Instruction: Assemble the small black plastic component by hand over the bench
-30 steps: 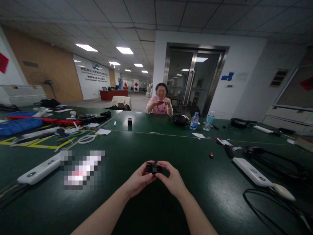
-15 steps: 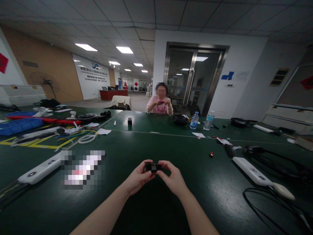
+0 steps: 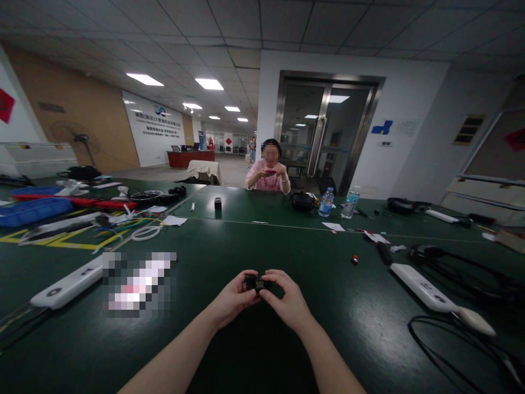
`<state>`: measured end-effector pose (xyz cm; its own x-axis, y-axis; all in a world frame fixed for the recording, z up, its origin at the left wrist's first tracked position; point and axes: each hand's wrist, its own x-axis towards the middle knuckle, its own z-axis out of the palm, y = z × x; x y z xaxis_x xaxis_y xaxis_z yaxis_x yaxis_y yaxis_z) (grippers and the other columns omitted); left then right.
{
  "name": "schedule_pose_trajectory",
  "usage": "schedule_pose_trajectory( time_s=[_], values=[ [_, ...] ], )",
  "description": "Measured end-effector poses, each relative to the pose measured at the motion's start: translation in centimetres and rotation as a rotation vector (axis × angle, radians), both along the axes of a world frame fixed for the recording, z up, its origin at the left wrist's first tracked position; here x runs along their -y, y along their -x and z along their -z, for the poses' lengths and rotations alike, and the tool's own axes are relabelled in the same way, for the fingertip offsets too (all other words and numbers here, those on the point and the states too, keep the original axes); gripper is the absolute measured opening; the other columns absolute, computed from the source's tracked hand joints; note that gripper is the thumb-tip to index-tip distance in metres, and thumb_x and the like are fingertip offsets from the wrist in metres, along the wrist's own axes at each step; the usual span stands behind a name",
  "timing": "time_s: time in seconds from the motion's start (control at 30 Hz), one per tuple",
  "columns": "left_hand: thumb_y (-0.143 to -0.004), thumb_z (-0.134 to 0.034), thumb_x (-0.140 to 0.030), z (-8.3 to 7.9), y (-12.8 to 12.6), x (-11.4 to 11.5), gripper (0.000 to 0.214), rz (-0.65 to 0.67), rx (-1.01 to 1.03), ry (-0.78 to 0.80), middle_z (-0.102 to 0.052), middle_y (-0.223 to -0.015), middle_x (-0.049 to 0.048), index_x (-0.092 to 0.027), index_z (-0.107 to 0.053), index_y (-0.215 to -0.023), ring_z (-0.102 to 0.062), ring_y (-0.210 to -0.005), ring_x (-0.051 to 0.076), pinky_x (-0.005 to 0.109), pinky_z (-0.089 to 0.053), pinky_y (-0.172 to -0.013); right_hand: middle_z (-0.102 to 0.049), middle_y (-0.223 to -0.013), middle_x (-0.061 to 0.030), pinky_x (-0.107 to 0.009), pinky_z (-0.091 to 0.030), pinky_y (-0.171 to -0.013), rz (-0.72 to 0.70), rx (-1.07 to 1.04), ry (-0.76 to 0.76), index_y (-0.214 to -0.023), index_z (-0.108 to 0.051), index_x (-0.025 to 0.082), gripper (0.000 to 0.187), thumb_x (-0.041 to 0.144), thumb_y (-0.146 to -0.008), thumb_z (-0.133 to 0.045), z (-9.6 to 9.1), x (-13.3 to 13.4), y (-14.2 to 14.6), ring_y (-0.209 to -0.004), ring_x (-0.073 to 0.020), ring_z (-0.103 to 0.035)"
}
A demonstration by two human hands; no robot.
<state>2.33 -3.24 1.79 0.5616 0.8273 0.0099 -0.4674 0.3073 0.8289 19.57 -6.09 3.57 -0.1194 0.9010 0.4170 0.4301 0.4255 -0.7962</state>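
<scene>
Just above the dark green table (image 3: 197, 284), a small black boxy object (image 3: 258, 282) is gripped from both sides; its exact kind is too small and dark to make out. My left hand (image 3: 235, 295) pinches its left end between thumb and fingers. On its right end, my right hand (image 3: 289, 298) is closed in the same way. The fingers cover much of the object's two ends. A small red and black item (image 3: 355, 259) lies on the table to the right of my hands.
White numbered devices (image 3: 424, 287) with cables lie at right and left. A blurred-out flat item is at left. Beyond stand a small black box (image 3: 217, 203) and two water bottles (image 3: 326, 202). A person (image 3: 267, 174) sits opposite, holding a pink object. Blue trays (image 3: 36, 212) sit far left.
My right hand has shifted very slightly left, closer to my left hand, and the black object has turned a little. Someone has come into view in the far background.
</scene>
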Motion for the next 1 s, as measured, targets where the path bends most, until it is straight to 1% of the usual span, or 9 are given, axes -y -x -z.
schedule_pose_trajectory(
  time_s=[0.1,0.2,0.4,0.5,0.63,0.73,0.83,1.0],
  values=[
    [-0.069,-0.064,-0.008,-0.14,-0.03,0.13,0.036,0.000,-0.021,0.002,-0.057,-0.097,0.0055,-0.021,-0.053,-0.101,-0.058,-0.089,0.018,0.038,-0.039,-0.087,-0.056,-0.109,-0.0048,-0.041,-0.040,-0.092,-0.005,0.011,0.021,-0.093,-0.063,0.026,0.021,0.026,-0.071,-0.062,0.02,0.03,0.04,-0.104,-0.0203,-0.053],
    [-0.070,-0.063,-0.008,-0.26,0.00,0.25,0.036,0.011,-0.017,-0.014,-0.057,-0.098,0.0062,-0.021,-0.053,-0.103,-0.057,-0.093,0.019,0.040,-0.038,-0.089,-0.055,-0.109,-0.0048,-0.042,-0.040,-0.092,-0.006,0.018,0.038,-0.091,-0.064,0.026,0.020,0.026,-0.071,-0.062,-0.11,0.11,0.07,-0.105,-0.0206,-0.053],
    [-0.071,-0.062,-0.008,-0.36,0.11,0.27,0.038,0.032,-0.036,-0.028,-0.056,-0.100,0.0059,-0.021,-0.050,-0.104,-0.056,-0.095,0.019,0.040,-0.037,-0.092,-0.055,-0.109,-0.0045,-0.040,-0.041,-0.091,-0.010,0.024,0.042,-0.091,-0.063,0.026,0.019,0.025,-0.072,-0.061,-0.39,0.26,0.08,-0.104,-0.0202,-0.053],
    [-0.071,-0.062,-0.008,-0.26,0.11,0.15,0.039,0.043,-0.042,-0.036,-0.056,-0.102,0.0064,-0.021,-0.049,-0.105,-0.056,-0.096,0.019,0.040,-0.037,-0.091,-0.055,-0.109,-0.0045,-0.040,-0.040,-0.091,-0.015,0.034,0.052,-0.092,-0.063,0.026,0.021,0.025,-0.071,-0.062,-0.26,0.18,0.07,-0.104,-0.0204,-0.053],
    [-0.069,-0.065,-0.010,0.17,0.02,-0.09,0.041,0.045,-0.045,-0.041,-0.057,-0.101,0.0059,-0.021,-0.049,-0.105,-0.057,-0.092,0.018,0.037,-0.038,-0.088,-0.056,-0.108,-0.0048,-0.039,-0.040,-0.091,-0.018,0.069,0.072,-0.090,-0.063,0.023,0.020,0.025,-0.070,-0.063,0.00,-0.06,0.10,-0.103,-0.0200,-0.053],
    [-0.067,-0.067,-0.011,0.40,-0.02,-0.18,0.042,0.040,-0.044,-0.045,-0.057,-0.102,0.0056,-0.022,-0.049,-0.105,-0.056,-0.093,0.017,0.038,-0.037,-0.089,-0.057,-0.106,-0.0043,-0.037,-0.040,-0.091,-0.011,0.087,0.073,-0.088,-0.063,0.023,0.018,0.024,-0.070,-0.062,0.00,-0.11,0.08,-0.102,-0.0196,-0.053],
    [-0.068,-0.066,-0.012,0.36,0.02,-0.12,0.042,0.046,-0.047,-0.046,-0.057,-0.103,0.0061,-0.022,-0.049,-0.106,-0.056,-0.096,0.018,0.039,-0.035,-0.093,-0.057,-0.105,-0.0035,-0.037,-0.041,-0.090,-0.016,0.103,0.086,-0.089,-0.062,0.024,0.017,0.024,-0.071,-0.061,-0.16,-0.01,0.04,-0.102,-0.0198,-0.054],
    [-0.071,-0.063,-0.010,0.06,0.12,0.04,0.042,0.059,-0.062,-0.040,-0.056,-0.106,0.0067,-0.022,-0.048,-0.108,-0.055,-0.098,0.019,0.040,-0.036,-0.093,-0.057,-0.104,-0.0029,-0.038,-0.041,-0.089,-0.002,0.108,0.104,-0.086,-0.061,0.024,0.016,0.023,-0.070,-0.063,-0.17,0.07,0.06,-0.100,-0.0198,-0.054]
  ],
)
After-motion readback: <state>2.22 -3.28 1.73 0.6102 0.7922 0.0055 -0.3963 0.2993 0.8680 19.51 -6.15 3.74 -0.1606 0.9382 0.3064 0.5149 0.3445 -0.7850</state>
